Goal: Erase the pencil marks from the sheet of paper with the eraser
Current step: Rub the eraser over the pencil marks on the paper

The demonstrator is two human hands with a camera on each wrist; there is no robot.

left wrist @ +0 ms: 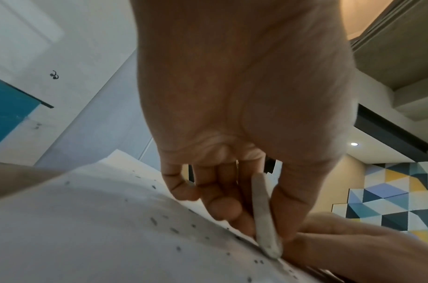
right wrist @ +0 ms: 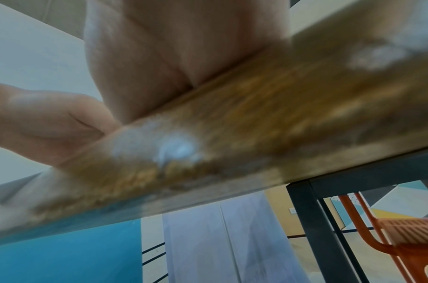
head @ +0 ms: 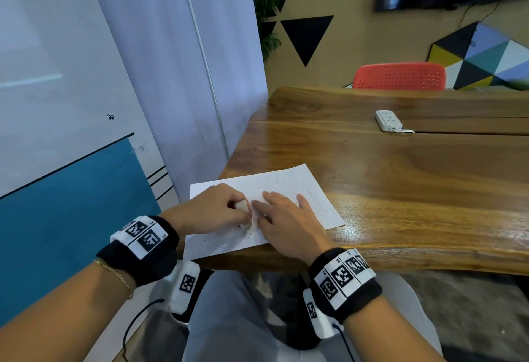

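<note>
The wooden tabletop (head: 400,189) fills the right side of the head view, its near edge running under both wrists. A red chair (head: 399,75) stands behind its far edge, well beyond both hands, and a white power strip (head: 388,121) lies on the wood far ahead of the right hand.

The sheet of paper (head: 283,181) lies flat at the tabletop's near left corner, under both hands, with its left edge hanging past the wood. Faint pencil marks (head: 317,204) show on the part of the sheet just right of the right hand's fingers.

The right hand (head: 286,224) lies flat on the paper, fingers straight and spread, pressing it down; its grip is apart and holds nothing.

The left hand (head: 211,212), just left of the right and nearly touching its fingertips, has its grip clamped on the eraser (left wrist: 264,216), pinched between thumb and fingers with the lower end touching the paper.

Dark crumbs (left wrist: 174,229) dot the sheet on the near side of the left hand's grip.
</note>
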